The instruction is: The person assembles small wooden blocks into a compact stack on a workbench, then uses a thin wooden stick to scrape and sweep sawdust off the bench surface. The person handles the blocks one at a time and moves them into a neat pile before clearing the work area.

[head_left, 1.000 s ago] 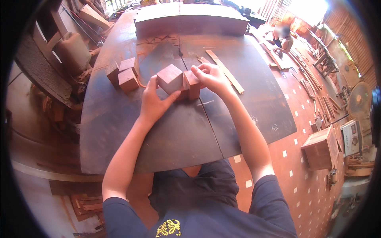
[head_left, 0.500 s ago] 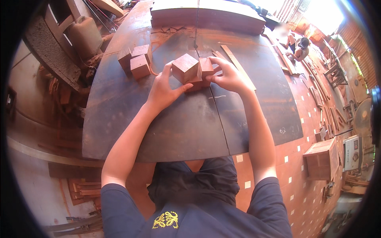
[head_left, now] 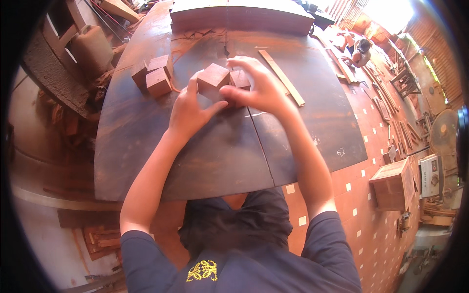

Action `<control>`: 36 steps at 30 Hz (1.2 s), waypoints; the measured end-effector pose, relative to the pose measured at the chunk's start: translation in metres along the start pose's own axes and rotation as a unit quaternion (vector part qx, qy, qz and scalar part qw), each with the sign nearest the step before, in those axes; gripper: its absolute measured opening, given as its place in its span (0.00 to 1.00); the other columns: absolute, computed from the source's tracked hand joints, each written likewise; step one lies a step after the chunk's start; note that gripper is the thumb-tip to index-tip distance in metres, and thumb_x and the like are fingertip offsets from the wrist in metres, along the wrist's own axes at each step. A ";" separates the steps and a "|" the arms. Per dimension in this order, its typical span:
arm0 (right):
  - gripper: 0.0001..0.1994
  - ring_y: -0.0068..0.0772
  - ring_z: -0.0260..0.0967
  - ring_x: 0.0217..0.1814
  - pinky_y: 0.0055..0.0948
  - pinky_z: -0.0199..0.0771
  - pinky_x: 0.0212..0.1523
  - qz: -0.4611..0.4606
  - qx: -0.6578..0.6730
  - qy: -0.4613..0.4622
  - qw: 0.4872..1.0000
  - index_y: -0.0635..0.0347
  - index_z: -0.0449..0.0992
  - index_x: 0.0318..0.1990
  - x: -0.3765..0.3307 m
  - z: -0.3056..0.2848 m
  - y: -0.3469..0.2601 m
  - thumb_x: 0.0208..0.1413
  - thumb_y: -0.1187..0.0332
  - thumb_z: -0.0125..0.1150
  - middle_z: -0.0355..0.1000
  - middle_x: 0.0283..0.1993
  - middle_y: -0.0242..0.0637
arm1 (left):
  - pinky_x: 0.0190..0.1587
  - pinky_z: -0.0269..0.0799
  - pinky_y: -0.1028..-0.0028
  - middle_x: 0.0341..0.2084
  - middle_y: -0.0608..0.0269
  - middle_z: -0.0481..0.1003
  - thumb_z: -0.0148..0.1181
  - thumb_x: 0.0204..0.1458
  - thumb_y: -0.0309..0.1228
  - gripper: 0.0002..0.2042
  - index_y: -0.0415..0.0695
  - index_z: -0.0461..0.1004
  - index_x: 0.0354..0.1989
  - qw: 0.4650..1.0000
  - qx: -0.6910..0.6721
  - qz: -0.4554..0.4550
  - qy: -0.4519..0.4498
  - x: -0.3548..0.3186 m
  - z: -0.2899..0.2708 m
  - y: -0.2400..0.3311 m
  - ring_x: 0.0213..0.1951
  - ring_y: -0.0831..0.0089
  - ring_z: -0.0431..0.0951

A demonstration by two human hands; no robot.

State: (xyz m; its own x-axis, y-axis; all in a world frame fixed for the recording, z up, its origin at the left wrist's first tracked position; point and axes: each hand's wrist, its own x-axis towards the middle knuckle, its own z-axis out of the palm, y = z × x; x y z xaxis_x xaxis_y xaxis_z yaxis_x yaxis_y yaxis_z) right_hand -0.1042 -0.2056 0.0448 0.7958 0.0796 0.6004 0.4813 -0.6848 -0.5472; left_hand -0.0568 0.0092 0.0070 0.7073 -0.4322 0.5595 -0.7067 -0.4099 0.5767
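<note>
A reddish-brown wooden block (head_left: 213,76), tilted corner-on, sits raised at the middle of the dark worktable (head_left: 215,161). My left hand (head_left: 188,110) holds it, fingers along its left side and thumb at its lower front corner. A second wooden block (head_left: 239,79) shows just behind and to the right, its lower part covered. My right hand (head_left: 259,88) curves around this side with thumb and fingers apart; its thumb tip overlaps the raised block's right corner. Whether that thumb presses on the block I cannot tell.
Several more wooden blocks (head_left: 158,80) stand grouped on the table's left. A thin wooden strip (head_left: 282,78) lies to the right, and a long thick timber (head_left: 244,19) spans the far end. Another person (head_left: 361,52) crouches at the far right. A wooden box (head_left: 391,185) stands on the tiled floor.
My right hand has let go of the right-hand block and moved left, its thumb now across the raised block's corner. My left hand keeps its hold. The whole view has shifted slightly.
</note>
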 end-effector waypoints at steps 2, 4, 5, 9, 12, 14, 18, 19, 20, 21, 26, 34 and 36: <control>0.36 0.50 0.65 0.68 0.45 0.64 0.67 -0.017 -0.089 -0.001 0.996 0.66 0.75 0.57 -0.003 0.013 -0.020 0.45 0.49 0.75 0.73 0.59 0.50 | 0.49 0.75 0.58 0.47 0.40 0.78 0.75 0.48 0.42 0.39 0.43 0.60 0.65 0.999 -0.046 0.009 -0.001 0.000 0.002 0.004 0.50 0.44 0.79; 0.34 0.51 0.66 0.66 0.44 0.65 0.65 0.004 -0.099 -0.002 0.995 0.66 0.75 0.56 -0.004 0.017 -0.027 0.46 0.52 0.75 0.74 0.58 0.50 | 0.50 0.75 0.59 0.48 0.39 0.78 0.73 0.50 0.36 0.38 0.43 0.58 0.67 0.997 -0.079 0.020 -0.008 -0.002 0.002 0.005 0.51 0.46 0.79; 0.33 0.51 0.66 0.66 0.44 0.65 0.65 0.015 -0.079 -0.006 0.997 0.65 0.74 0.56 -0.002 0.015 -0.030 0.46 0.54 0.75 0.74 0.57 0.50 | 0.51 0.76 0.60 0.49 0.39 0.78 0.72 0.51 0.33 0.38 0.43 0.57 0.68 0.996 -0.089 0.026 -0.011 -0.001 0.002 0.004 0.53 0.47 0.79; 0.29 0.52 0.71 0.61 0.43 0.69 0.61 0.036 0.016 0.030 0.999 0.62 0.74 0.58 -0.002 0.017 -0.017 0.48 0.62 0.74 0.75 0.56 0.50 | 0.58 0.74 0.64 0.54 0.41 0.76 0.69 0.50 0.21 0.43 0.46 0.51 0.73 0.984 -0.176 0.012 -0.030 0.003 0.008 -0.011 0.58 0.57 0.78; 0.26 0.54 0.73 0.58 0.43 0.71 0.59 0.079 0.091 0.002 0.993 0.60 0.73 0.58 -0.002 0.012 -0.013 0.49 0.68 0.72 0.76 0.55 0.51 | 0.64 0.69 0.65 0.57 0.43 0.75 0.69 0.47 0.18 0.48 0.46 0.46 0.75 0.951 -0.296 -0.066 -0.056 0.006 0.005 -0.015 0.62 0.61 0.74; 0.26 0.54 0.73 0.58 0.43 0.71 0.58 0.065 0.098 0.010 0.993 0.60 0.73 0.58 -0.002 0.013 -0.007 0.50 0.70 0.71 0.76 0.54 0.51 | 0.66 0.67 0.65 0.59 0.44 0.73 0.70 0.46 0.17 0.49 0.44 0.45 0.76 0.935 -0.337 -0.089 -0.059 0.005 0.007 -0.022 0.63 0.60 0.73; 0.24 0.52 0.74 0.58 0.42 0.71 0.58 0.077 0.088 0.002 0.993 0.59 0.74 0.57 0.000 0.009 -0.020 0.50 0.72 0.70 0.77 0.54 0.51 | 0.67 0.66 0.64 0.59 0.42 0.72 0.70 0.46 0.17 0.50 0.41 0.43 0.76 0.931 -0.346 -0.102 -0.060 0.004 0.004 -0.023 0.64 0.60 0.72; 0.24 0.52 0.74 0.58 0.42 0.71 0.58 0.059 0.072 0.012 0.996 0.59 0.74 0.57 -0.003 0.011 -0.016 0.50 0.72 0.70 0.76 0.54 0.50 | 0.67 0.66 0.64 0.60 0.42 0.72 0.71 0.46 0.18 0.50 0.41 0.43 0.76 0.931 -0.344 -0.104 -0.057 0.002 0.007 -0.021 0.64 0.60 0.72; 0.24 0.52 0.74 0.57 0.42 0.71 0.57 0.036 0.057 0.021 0.998 0.59 0.74 0.56 -0.002 0.016 -0.007 0.50 0.72 0.70 0.76 0.53 0.50 | 0.67 0.66 0.64 0.60 0.42 0.72 0.71 0.46 0.18 0.50 0.41 0.43 0.76 0.933 -0.340 -0.103 -0.051 0.002 0.010 -0.022 0.64 0.60 0.72; 0.23 0.52 0.74 0.56 0.41 0.71 0.57 0.013 0.042 0.031 0.999 0.59 0.74 0.56 -0.001 0.018 0.001 0.50 0.72 0.70 0.76 0.53 0.49 | 0.67 0.66 0.64 0.60 0.42 0.71 0.72 0.46 0.19 0.50 0.41 0.43 0.76 0.935 -0.336 -0.103 -0.044 0.004 0.011 -0.023 0.63 0.60 0.72; 0.22 0.49 0.74 0.58 0.41 0.70 0.61 0.071 0.127 0.007 0.989 0.59 0.75 0.54 -0.001 0.013 -0.011 0.50 0.73 0.70 0.76 0.53 0.48 | 0.67 0.66 0.64 0.62 0.42 0.70 0.74 0.46 0.21 0.49 0.41 0.46 0.75 0.942 -0.321 -0.079 -0.062 0.004 0.006 -0.023 0.63 0.60 0.72; 0.19 0.53 0.73 0.57 0.39 0.65 0.65 0.021 0.117 0.025 0.993 0.59 0.74 0.51 -0.005 0.022 -0.006 0.49 0.75 0.70 0.76 0.52 0.48 | 0.67 0.67 0.63 0.57 0.48 0.71 0.75 0.46 0.22 0.47 0.39 0.50 0.73 0.940 -0.327 -0.080 -0.052 0.005 0.008 -0.025 0.61 0.61 0.73; 0.19 0.53 0.72 0.58 0.42 0.65 0.65 0.009 0.123 0.023 0.992 0.60 0.74 0.51 0.001 0.018 -0.006 0.50 0.75 0.69 0.76 0.52 0.47 | 0.67 0.67 0.63 0.56 0.48 0.71 0.75 0.46 0.23 0.47 0.39 0.50 0.73 0.943 -0.318 -0.079 -0.050 0.005 0.010 -0.026 0.61 0.61 0.73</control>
State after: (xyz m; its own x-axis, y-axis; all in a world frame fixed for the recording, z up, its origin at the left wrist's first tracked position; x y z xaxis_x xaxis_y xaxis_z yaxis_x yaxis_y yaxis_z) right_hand -0.0997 -0.1888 0.0383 0.7909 0.0320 0.6111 0.5460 -0.4878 -0.6811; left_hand -0.0354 0.0099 -0.0114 0.7746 -0.4934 0.3957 -0.4151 0.0754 0.9066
